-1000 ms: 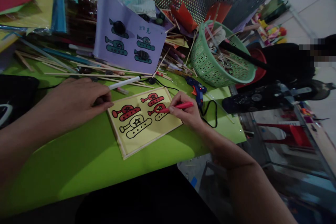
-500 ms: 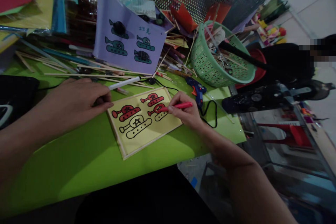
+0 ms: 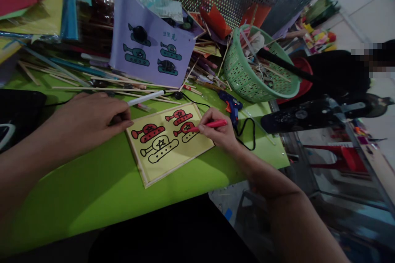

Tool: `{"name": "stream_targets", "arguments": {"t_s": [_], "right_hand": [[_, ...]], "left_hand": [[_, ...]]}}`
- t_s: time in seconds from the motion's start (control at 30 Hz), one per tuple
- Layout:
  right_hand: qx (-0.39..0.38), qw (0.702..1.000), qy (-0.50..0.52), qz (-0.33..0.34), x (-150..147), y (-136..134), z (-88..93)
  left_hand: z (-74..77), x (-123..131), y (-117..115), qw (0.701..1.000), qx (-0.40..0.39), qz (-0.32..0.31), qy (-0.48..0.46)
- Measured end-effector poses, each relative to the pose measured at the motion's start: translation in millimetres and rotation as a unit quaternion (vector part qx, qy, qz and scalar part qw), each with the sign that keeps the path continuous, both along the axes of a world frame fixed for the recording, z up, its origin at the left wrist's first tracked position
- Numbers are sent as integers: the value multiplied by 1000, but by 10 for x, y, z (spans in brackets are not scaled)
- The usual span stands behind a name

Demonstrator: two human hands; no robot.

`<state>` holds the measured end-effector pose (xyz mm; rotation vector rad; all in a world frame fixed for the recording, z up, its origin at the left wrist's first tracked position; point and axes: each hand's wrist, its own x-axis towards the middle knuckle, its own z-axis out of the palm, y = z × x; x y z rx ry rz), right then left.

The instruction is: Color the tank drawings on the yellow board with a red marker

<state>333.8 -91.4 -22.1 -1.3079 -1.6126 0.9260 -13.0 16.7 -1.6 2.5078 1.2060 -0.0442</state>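
Observation:
My right hand (image 3: pixel 217 127) is closed round a red marker (image 3: pixel 212 124), its tip down on a yellow card (image 3: pixel 173 164) framed with thin wooden strips. Four-part line drawings of tanks with stars fill the card; two tanks at the top and left are coloured red. Under the marker tip, a third tank (image 3: pixel 187 130) has a red upper part and a mostly yellow track. The lower left tank (image 3: pixel 159 148) is black outline only. My left hand (image 3: pixel 98 113) rests with curled fingers at the card's left edge, a white marker (image 3: pixel 146 98) sticking out from it.
Behind the card stands a purple sheet (image 3: pixel 151 65) with green tanks. A blue glue gun (image 3: pixel 231 104) with a black cord lies to the right, near a green basket (image 3: pixel 259 78) of tools. Wooden sticks (image 3: pixel 114 89) litter the table. Another person (image 3: pixel 336 74) is at far right.
The red marker has shifted very slightly to the right with my right hand, and the third tank's upper part shows more red. My left hand stays in place.

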Motion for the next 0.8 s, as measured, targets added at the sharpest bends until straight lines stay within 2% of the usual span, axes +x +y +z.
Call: {"name": "stream_targets", "arguments": {"t_s": [0.17,0.43,0.67,0.8], "right_hand": [[1,1000,13,10,-1,-2,-7],[11,1000,16,19,5,5,-17],[-6,1000,10,11,-15,2,-1],[9,1000,15,14,-4,-1,-8]], "left_hand": [[-37,-28,6,1000,5,-5,-13],[19,34,-13,1000,-7,15,18],[-24,17,8,1000,-6,14,15],[-22,16,6,1000,-6,9,14]]}}
